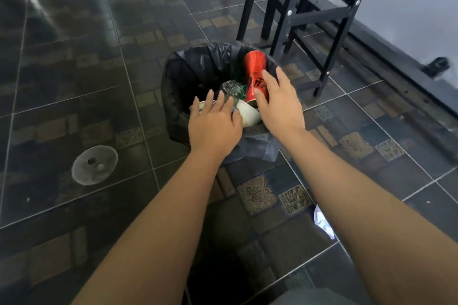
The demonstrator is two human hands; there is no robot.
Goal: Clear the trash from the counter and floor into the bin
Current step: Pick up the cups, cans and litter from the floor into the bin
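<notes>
I see a dark tiled floor (74, 82) with black stool frames (297, 7) beyond my hands. The bin (173, 86), lined with a black bag, sits under both hands. My right hand (277, 104), fingers spread and gripping nothing, lies against a red can (255, 69) standing in the bin. My left hand (214, 124) hovers open over a white bowl (249, 112). A crumpled white paper (322, 223) lies on the floor beside my right forearm.
</notes>
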